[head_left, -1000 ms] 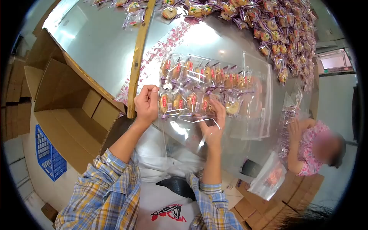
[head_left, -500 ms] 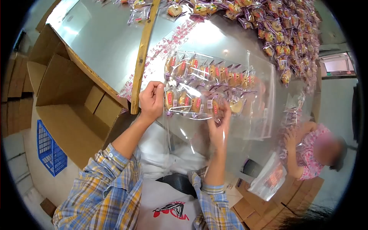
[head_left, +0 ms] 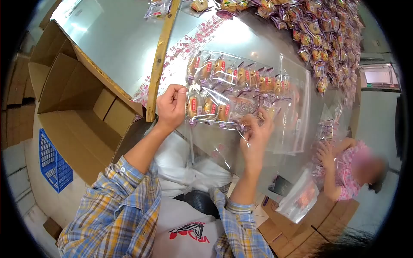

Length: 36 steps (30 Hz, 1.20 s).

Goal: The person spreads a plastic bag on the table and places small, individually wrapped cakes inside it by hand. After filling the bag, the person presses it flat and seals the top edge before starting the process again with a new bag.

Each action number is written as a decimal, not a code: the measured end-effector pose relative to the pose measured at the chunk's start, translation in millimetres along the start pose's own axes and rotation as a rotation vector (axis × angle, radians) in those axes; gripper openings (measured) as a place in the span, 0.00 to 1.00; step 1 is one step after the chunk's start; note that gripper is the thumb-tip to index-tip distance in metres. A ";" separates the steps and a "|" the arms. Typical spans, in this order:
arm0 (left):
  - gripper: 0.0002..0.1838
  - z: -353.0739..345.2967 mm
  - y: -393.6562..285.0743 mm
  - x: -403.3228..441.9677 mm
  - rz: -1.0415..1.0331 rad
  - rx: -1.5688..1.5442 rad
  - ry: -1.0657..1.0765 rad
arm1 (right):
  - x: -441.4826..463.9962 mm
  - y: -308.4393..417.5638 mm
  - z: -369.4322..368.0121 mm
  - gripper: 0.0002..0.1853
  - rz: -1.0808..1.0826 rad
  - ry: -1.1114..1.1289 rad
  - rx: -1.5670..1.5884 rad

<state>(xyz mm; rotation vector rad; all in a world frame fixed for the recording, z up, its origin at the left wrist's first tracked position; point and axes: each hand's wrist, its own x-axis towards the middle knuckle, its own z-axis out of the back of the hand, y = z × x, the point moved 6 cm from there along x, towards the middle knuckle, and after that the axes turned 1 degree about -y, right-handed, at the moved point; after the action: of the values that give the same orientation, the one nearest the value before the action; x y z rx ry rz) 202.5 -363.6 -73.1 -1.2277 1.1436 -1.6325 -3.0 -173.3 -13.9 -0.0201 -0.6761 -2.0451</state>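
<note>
A clear plastic bag [head_left: 206,142] lies across the table edge before me, with individually wrapped pastries in two rows. The upper row [head_left: 232,73] is full of red-labelled pastries side by side. In the lower row, several wrapped pastries [head_left: 208,107] stand at the left, then comes a gap with pink print showing. My left hand [head_left: 172,107] is closed on the bag's left edge. My right hand [head_left: 257,137] is at the lower row, right of the gap, fingers curled together; what they hold is hidden. One wrapped pastry [head_left: 269,105] lies just beyond its fingertips.
A large heap of wrapped pastries [head_left: 318,38] covers the table's far right. A wooden strip [head_left: 161,64] runs along the metal tabletop [head_left: 116,38]. Left are an open cardboard box [head_left: 77,124] and a blue crate [head_left: 53,161]. Another person's hand [head_left: 326,152] works at the right.
My right hand has moved right and slightly down, its fingers curling in. The pastry it was touching no longer shows in that spot. My left hand stays at the bag's edge.
</note>
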 end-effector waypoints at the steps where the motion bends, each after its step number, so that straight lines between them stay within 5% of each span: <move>1: 0.07 0.4 0.7 0.1 0.001 0.001 0.003 | -2.0 1.7 0.9 0.24 0.010 -0.010 -0.008; 9: 0.07 0.2 2.6 1.7 -0.057 0.037 -0.002 | -8.6 9.0 -2.0 0.27 -0.027 -0.118 0.231; 13: 0.07 4.2 4.3 -2.7 -0.009 0.026 -0.007 | -19.8 22.9 -16.6 0.23 0.085 0.123 0.387; 14: 0.07 4.4 3.1 -3.7 -0.014 0.024 -0.012 | -19.0 30.2 -20.5 0.23 0.122 0.175 0.216; 16: 0.07 1.8 8.2 -1.3 0.036 -0.006 0.006 | -11.1 34.7 -21.2 0.22 0.251 0.114 0.234; 20: 0.07 3.1 7.4 -1.1 0.025 -0.018 0.015 | -13.4 -4.0 -51.3 0.24 0.181 0.214 0.322; 32: 0.07 2.9 6.4 -1.8 0.020 0.016 -0.024 | -7.0 -24.1 -49.6 0.51 0.097 -0.227 0.447; 34: 0.07 2.3 4.1 -0.8 0.019 0.009 -0.027 | -9.0 -20.6 -35.7 0.47 -0.113 -0.304 0.453; 36: 0.07 1.9 2.0 -1.5 0.020 0.005 -0.028 | -11.0 -4.6 -27.0 0.40 -0.007 -0.237 0.278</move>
<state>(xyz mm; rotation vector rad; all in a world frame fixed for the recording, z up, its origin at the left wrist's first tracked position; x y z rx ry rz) 204.8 -363.1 -75.1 -1.2283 1.1313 -1.5976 6.0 -175.5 -41.8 -0.0998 -1.1043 -1.9561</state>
